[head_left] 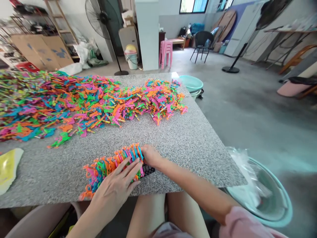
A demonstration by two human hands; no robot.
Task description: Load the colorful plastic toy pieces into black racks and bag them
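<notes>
Near the table's front edge, small plastic toy guns (109,164) in orange, pink, green and blue stand packed side by side in a slanting row. At the row's right end a black tray (148,170) with small compartments shows bare. My left hand (119,183) lies across the row with its fingers stretched out, resting on the toys. My right hand (150,155) is at the right end, its fingers curled against a blue toy gun (140,152); its fingertips are partly hidden.
A long loose heap of toy guns (99,102) spreads across the back of the granite table (198,148). A yellow and white packet (10,168) lies at the left. Beside the right edge stands a green basin (284,201) with clear plastic bags; another basin (190,82) is behind the far corner.
</notes>
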